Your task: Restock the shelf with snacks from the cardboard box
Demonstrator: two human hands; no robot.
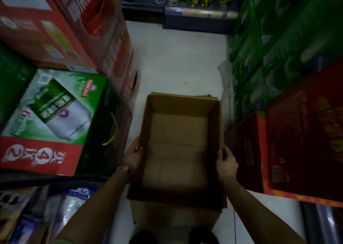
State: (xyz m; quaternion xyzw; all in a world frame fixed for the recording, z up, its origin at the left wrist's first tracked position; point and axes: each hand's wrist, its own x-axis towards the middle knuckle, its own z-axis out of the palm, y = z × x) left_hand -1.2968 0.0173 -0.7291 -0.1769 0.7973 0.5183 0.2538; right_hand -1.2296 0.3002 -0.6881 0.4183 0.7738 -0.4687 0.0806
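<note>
An open, empty cardboard box point(178, 147), likely light and a little floppy, is held over the aisle floor point(178, 62), left hand point(132, 157) and right hand point(227, 163) each gripping a side wall's top edge, the best hold

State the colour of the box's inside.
Plain brown cardboard box; the head view shows it best.
</note>
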